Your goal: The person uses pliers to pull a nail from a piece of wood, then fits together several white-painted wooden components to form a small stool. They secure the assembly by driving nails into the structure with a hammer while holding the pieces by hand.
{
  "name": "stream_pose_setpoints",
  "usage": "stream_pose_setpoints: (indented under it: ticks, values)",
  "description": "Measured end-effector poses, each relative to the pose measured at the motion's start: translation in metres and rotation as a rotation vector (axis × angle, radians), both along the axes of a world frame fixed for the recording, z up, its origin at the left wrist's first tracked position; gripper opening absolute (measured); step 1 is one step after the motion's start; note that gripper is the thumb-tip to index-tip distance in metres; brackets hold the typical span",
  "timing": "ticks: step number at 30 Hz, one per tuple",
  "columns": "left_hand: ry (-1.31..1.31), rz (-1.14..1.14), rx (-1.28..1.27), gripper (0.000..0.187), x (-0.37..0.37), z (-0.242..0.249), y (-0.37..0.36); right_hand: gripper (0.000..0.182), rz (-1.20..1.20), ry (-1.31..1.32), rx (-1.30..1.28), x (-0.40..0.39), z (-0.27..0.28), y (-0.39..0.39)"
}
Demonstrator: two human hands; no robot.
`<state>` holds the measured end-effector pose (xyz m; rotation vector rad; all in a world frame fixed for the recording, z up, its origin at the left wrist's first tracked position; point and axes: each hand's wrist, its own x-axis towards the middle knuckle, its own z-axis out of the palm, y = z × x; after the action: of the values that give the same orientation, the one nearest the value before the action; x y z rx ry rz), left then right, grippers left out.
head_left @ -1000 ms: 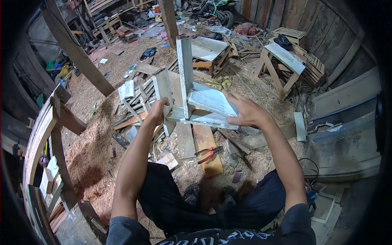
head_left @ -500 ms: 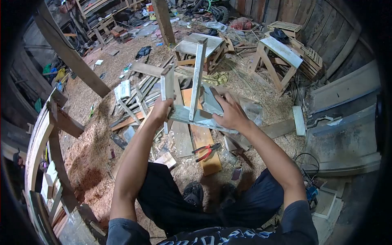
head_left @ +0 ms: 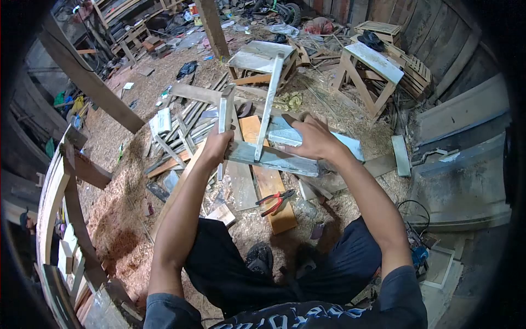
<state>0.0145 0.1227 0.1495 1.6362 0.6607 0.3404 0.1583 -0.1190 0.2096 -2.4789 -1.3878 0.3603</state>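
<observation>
In the head view I hold a wooden frame [head_left: 269, 101] of pale, worn painted pieces above the ground. My left hand [head_left: 220, 146] is wrapped round its left upright, close to the end of the near rail [head_left: 296, 164]. A second, longer upright rises from that rail between my hands. My right hand [head_left: 313, 137] grips the right side of the frame, thumb toward me, over a pale blue-white board [head_left: 346, 147]. Its fingertips are partly hidden. Below the frame, red-handled pliers [head_left: 275, 203] lie with jaws apart on an orange-brown plank [head_left: 283, 220].
Stacked wood strips [head_left: 192, 129] lie to the left on sawdust. Two low wooden stands, one topped by a whitish board [head_left: 257, 55], the other a slanted table [head_left: 375, 60], stand ahead. A post [head_left: 90, 82] rises at left; panels [head_left: 460, 181] lean at right.
The frame has turned and tilted slightly in my hands, and its rail now shows more of its near face. Both hands keep their hold. The view has shifted a little.
</observation>
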Motion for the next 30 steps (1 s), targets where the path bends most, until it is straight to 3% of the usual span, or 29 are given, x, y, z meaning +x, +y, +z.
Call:
stream_pose_setpoints:
  ticks: [3,7,8,12,15,19,23,27,28,30]
  values:
    - [0.007,0.013,0.141,0.018,-0.002,0.03,-0.004,0.068,-0.082,0.116,0.133,-0.006,-0.023,0.006]
    - [0.061,0.085,0.575,0.033,0.004,0.074,0.006,0.07,-0.108,0.137,0.581,-0.013,-0.06,0.032]
    - [0.139,0.053,0.517,0.043,0.006,0.092,0.007,0.065,-0.115,0.082,0.636,-0.017,-0.063,0.039]
    - [0.193,0.008,0.88,0.034,0.018,0.118,0.003,0.061,-0.005,0.021,0.789,-0.023,-0.095,0.068]
    - [0.305,-0.086,0.999,0.038,0.021,0.125,-0.01,0.052,0.103,0.186,0.827,-0.021,-0.138,0.084]
    - [0.377,-0.179,1.201,0.041,0.025,0.104,-0.009,0.038,-0.086,0.128,0.855,-0.043,-0.174,0.089]
    - [0.4,-0.238,1.285,0.044,0.031,0.072,-0.004,0.034,-0.15,0.226,0.638,-0.043,-0.232,0.105]
    - [0.434,-0.289,1.18,0.042,0.042,0.058,0.013,0.03,-0.218,0.076,0.814,-0.048,-0.23,0.108]
    - [0.439,-0.312,1.175,0.043,0.042,0.061,0.011,0.031,-0.235,0.145,0.697,-0.046,-0.225,0.107]
    - [0.442,-0.316,1.205,0.044,0.039,0.066,0.008,0.032,-0.229,0.183,0.717,-0.049,-0.21,0.1]
